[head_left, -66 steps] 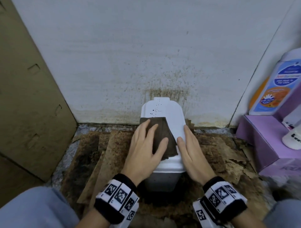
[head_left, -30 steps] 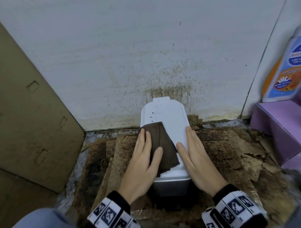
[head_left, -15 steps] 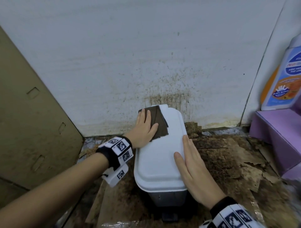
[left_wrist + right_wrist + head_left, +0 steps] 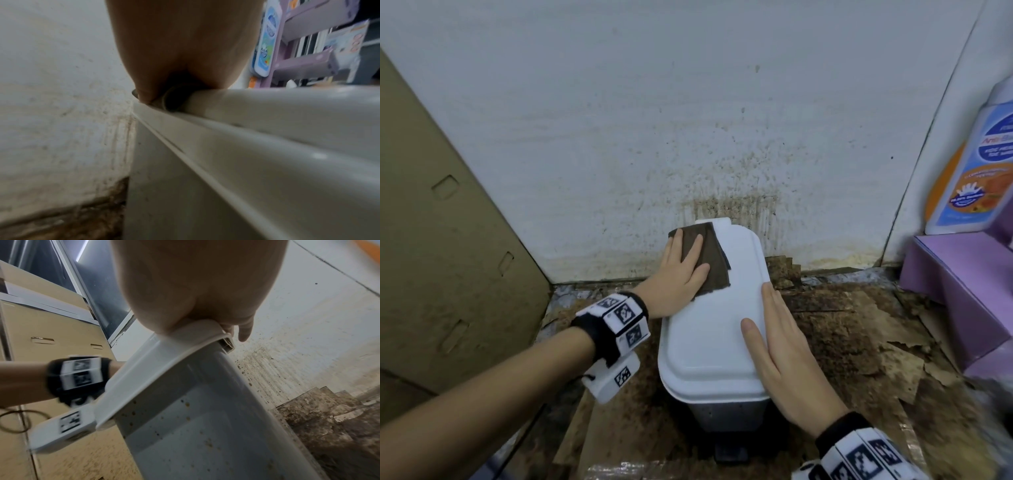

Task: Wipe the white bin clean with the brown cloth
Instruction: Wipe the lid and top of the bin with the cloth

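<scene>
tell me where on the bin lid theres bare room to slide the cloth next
The white bin lid is bare in its middle and near end, between the left hand with the brown cloth at the far-left corner and the right hand along the right edge. The far-left corner is crowded.

One white bin, one brown cloth. Two hands: left hand, right hand. Two marker wristbands. One big bottle, one purple box, one cardboard panel.
</scene>
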### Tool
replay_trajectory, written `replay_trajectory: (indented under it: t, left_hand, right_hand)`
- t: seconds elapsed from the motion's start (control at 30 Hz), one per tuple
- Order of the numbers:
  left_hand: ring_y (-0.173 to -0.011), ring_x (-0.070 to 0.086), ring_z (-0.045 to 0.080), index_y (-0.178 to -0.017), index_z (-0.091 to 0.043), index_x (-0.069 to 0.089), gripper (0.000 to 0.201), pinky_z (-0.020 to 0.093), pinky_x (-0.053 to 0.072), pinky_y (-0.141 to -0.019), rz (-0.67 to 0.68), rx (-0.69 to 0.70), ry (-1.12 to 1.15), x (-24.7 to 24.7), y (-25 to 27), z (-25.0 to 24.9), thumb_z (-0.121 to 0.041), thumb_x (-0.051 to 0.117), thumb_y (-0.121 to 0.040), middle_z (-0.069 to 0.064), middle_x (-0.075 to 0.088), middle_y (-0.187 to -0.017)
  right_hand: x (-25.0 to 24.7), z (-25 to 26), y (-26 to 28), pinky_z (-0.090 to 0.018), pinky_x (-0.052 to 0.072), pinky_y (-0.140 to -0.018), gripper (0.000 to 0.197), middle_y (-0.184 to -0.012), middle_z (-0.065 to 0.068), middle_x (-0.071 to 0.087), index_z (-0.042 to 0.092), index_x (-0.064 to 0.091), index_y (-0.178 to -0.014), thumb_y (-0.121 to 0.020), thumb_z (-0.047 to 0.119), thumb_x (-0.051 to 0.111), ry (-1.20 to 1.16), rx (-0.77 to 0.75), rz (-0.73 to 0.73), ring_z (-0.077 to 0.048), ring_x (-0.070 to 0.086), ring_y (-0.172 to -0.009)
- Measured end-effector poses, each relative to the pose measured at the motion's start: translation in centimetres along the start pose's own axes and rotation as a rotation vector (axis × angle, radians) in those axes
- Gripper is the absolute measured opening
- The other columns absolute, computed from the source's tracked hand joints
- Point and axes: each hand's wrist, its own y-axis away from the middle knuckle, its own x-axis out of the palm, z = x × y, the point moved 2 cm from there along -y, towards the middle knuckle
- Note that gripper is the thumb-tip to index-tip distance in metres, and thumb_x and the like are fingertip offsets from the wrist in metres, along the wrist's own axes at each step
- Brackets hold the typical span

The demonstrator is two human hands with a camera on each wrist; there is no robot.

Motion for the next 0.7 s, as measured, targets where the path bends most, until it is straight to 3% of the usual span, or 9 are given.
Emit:
replay_trajectory:
  t: [0.1, 0.33, 0.5, 0.7]
  left_hand:
    - [-0.152, -0.029, 0.021, -0.161, -0.028, -0.014, 0.069, 0.046, -0.003, -0.127, 0.002, 0.003, 0.079, 1.4, 2.8, 0.1, -0.046, 0.027, -0.109, -0.002, -0.035, -0.163]
    - [-0.146, -0.037, 0.002, -0.156, -0.043, -0.018, 0.072, 0.029, -0.006, -0.123, -0.015, 0.065, 0.133, 3.8, 8.4, -0.3, -0.056, 0.029, -0.104, -0.022, -0.045, -0.154]
    - [-0.146, -0.038, 0.009, -0.157, -0.039, -0.019, 0.072, 0.034, -0.007, -0.123, 0.030, 0.045, 0.061, 2.7, 5.9, -0.1, -0.054, 0.029, -0.106, -0.016, -0.043, -0.157]
    - [-0.152, -0.029, 0.025, -0.160, -0.026, -0.015, 0.068, 0.044, -0.008, -0.124, 0.072, 0.004, -0.078, -0.7, -1.8, 0.5, -0.047, 0.024, -0.109, -0.002, -0.031, -0.165]
  right_hand:
    - [0.1, 0.0, 0.0, -0.019, -0.006, -0.120, 0.071, -0.159, 0.030, -0.024, 0.041, -0.022, -0.152, -0.100, 0.062, 0.021, 0.007, 0.000, 0.006, 0.016, -0.022, -0.143]
    - [0.3, -0.2, -0.1, -0.019, -0.006, -0.121, 0.072, -0.157, 0.033, -0.026, 0.041, -0.023, -0.152, -0.099, 0.063, 0.020, 0.011, -0.008, -0.004, 0.019, -0.025, -0.140]
    - [0.1, 0.0, -0.2, -0.017, -0.008, -0.118, 0.070, -0.154, 0.036, -0.029, 0.045, -0.027, -0.148, -0.099, 0.064, 0.020, 0.014, -0.012, 0.018, 0.020, -0.028, -0.138]
    - [-0.1, 0.3, -0.4, -0.020, -0.008, -0.121, 0.071, -0.153, 0.035, -0.032, 0.045, -0.029, -0.145, -0.098, 0.066, 0.019, 0.002, 0.005, 0.041, 0.019, -0.029, -0.138]
